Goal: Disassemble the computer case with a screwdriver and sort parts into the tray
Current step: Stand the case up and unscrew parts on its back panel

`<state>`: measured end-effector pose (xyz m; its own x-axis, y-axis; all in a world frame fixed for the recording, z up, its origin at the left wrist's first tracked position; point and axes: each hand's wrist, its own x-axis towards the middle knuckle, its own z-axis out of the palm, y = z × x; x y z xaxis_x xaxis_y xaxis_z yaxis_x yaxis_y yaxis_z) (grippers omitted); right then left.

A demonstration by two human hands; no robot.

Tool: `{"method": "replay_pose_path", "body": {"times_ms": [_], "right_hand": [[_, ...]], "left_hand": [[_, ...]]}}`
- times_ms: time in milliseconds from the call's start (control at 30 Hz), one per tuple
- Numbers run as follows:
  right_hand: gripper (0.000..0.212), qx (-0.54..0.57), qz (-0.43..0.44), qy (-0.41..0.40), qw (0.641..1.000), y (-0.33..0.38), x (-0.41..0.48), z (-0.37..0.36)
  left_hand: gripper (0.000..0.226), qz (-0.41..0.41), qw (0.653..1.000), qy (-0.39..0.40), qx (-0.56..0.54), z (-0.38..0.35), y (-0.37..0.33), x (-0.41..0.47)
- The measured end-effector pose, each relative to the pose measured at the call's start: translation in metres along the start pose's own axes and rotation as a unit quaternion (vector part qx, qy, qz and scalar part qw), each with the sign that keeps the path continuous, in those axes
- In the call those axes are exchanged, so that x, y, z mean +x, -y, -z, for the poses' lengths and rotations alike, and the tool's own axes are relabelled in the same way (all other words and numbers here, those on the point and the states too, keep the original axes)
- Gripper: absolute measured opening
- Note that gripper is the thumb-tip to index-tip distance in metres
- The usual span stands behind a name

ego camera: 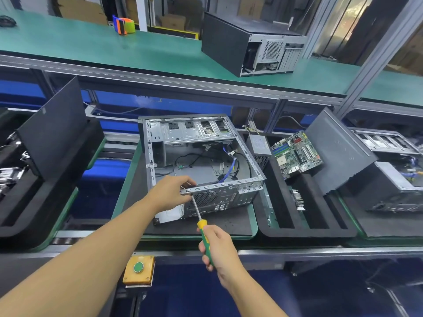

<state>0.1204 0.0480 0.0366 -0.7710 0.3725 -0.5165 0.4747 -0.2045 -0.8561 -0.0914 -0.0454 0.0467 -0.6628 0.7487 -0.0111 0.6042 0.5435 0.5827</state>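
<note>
An open computer case (201,154) lies on its side on a dark mat in the middle of the line, cables loose inside. My left hand (170,193) grips the case's near top rail at the rear panel. My right hand (216,247) holds the green and yellow handle of a screwdriver (198,215). Its tip meets the rear panel just under my left fingers. To the right lies a black foam tray (304,227) with a motherboard (296,154) and a grey power supply (259,146) in it.
A dark side panel (338,149) leans at the tray's right side. Another panel (52,131) stands in a tray on the left. A closed case (249,44) and a tape dispenser (123,25) sit on the green upper shelf. A yellow button box (138,269) hangs under the front rail.
</note>
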Motion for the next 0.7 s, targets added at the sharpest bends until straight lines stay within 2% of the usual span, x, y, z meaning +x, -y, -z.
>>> {"method": "replay_pose_path", "body": {"times_ms": [700], "right_hand": [[0.025,-0.013,0.003,-0.014,1.000,-0.0010,0.0005,0.0018]], "left_hand": [[0.034,0.005,0.999,0.015,-0.028,0.0009,0.0009,0.0007]]}}
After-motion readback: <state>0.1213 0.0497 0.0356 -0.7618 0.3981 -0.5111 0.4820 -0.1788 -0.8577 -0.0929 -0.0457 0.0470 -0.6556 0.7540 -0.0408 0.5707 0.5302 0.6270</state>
